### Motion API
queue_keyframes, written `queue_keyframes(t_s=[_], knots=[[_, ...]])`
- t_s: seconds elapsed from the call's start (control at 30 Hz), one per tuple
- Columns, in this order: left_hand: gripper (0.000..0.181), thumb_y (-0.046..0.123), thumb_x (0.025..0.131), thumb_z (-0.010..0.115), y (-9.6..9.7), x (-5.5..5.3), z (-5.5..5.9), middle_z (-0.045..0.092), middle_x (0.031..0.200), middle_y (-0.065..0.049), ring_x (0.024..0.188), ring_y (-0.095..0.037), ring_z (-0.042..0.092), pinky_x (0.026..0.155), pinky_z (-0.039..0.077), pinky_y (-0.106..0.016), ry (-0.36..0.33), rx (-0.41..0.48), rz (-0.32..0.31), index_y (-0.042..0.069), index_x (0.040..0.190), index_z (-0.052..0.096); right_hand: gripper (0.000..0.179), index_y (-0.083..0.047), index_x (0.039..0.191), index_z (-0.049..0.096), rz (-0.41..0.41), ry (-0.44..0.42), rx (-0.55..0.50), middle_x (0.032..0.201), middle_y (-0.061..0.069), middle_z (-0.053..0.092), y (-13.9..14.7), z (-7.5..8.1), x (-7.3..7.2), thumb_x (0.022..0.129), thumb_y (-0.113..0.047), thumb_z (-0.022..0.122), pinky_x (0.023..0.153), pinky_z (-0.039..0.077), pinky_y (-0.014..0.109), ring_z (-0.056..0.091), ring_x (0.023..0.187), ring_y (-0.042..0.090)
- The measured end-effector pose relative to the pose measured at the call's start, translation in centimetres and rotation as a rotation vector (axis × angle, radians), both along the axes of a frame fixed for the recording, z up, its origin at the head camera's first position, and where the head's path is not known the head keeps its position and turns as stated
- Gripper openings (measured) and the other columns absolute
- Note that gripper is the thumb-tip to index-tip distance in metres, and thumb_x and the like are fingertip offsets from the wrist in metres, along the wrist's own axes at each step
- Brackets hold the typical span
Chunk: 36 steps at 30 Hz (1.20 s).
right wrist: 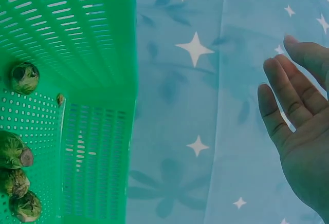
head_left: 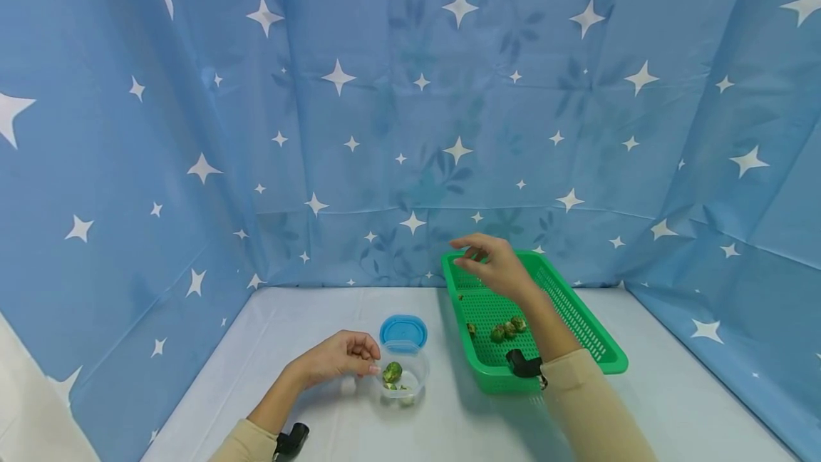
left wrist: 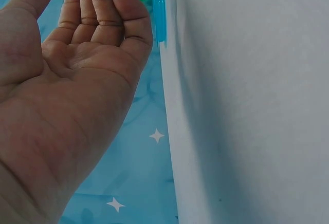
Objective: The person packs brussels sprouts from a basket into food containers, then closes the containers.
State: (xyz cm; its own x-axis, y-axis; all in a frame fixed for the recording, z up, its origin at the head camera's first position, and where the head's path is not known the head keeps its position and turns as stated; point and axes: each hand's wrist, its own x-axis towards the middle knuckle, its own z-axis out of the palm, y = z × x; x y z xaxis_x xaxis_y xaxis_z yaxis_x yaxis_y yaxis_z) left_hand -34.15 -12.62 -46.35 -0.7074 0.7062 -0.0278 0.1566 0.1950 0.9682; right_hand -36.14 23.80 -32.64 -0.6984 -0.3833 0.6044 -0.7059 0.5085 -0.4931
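My left hand [head_left: 343, 358] is at the left rim of a small clear plastic tub [head_left: 418, 368], thumb and fingertips pinching there. Inside the tub lie a Brussels sprout [head_left: 393, 372] and smaller pieces. The left wrist view shows my left palm [left wrist: 77, 80] with fingers curled; the tub is outside that view. My right hand [head_left: 497, 266] is raised over the far left corner of a green plastic basket [head_left: 612, 361]. Its fingers are loosely bent, with nothing between them in the right wrist view. Several Brussels sprouts [right wrist: 24, 77] lie on the basket floor.
A blue lid [head_left: 403, 331] lies right behind the tub on the white table [head_left: 288, 319]. The basket stands to the right, its far end near the blue star-patterned curtain [head_left: 359, 113] that hangs behind the table and along its sides. A small brown scrap [right wrist: 60, 99] lies in the basket.
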Motion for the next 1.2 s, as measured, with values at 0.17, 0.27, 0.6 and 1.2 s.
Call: queue_keyframes(t_s=[0.17,0.27,0.6,1.2], knots=[[0.034,0.012,0.097,0.074,0.0,0.0,0.0,0.067,0.089,0.001,0.076,-0.012,0.059,0.071,0.051,-0.031,-0.004,-0.001,0.0,-0.011,0.119,0.062,0.029,-0.013,0.127,0.074,-0.016,-0.048,0.007,0.128,0.008,0.072,0.2,-0.1,-0.3,0.098,-0.01,0.073,0.081,0.058,0.032,0.071,0.101,0.025],[0.034,0.013,0.097,0.075,0.0,-0.1,0.0,0.067,0.09,0.001,0.076,-0.012,0.059,0.071,0.052,-0.031,-0.008,-0.003,0.0,-0.01,0.118,0.062,0.029,-0.012,0.127,0.074,-0.021,-0.072,0.006,0.129,0.009,0.072,0.2,-0.1,-0.4,0.098,-0.011,0.074,0.083,0.059,0.037,0.071,0.102,0.027],[0.037,0.015,0.096,0.076,0.0,-0.2,0.1,0.067,0.089,0.0,0.076,-0.013,0.059,0.071,0.052,-0.032,-0.005,-0.006,0.004,-0.011,0.12,0.061,0.03,-0.009,0.128,0.073,-0.043,-0.126,0.004,0.129,0.013,0.072,0.6,-0.6,-1.5,0.098,-0.012,0.074,0.079,0.058,0.032,0.071,0.1,0.028],[0.034,0.013,0.097,0.075,0.0,-0.1,0.1,0.067,0.091,0.0,0.078,-0.012,0.06,0.072,0.053,-0.031,-0.018,-0.008,0.01,-0.01,0.119,0.062,0.03,-0.003,0.129,0.071,-0.086,-0.236,0.03,0.129,0.024,0.069,1.7,-2.9,-3.5,0.1,-0.011,0.071,0.082,0.059,0.044,0.07,0.104,0.034]])
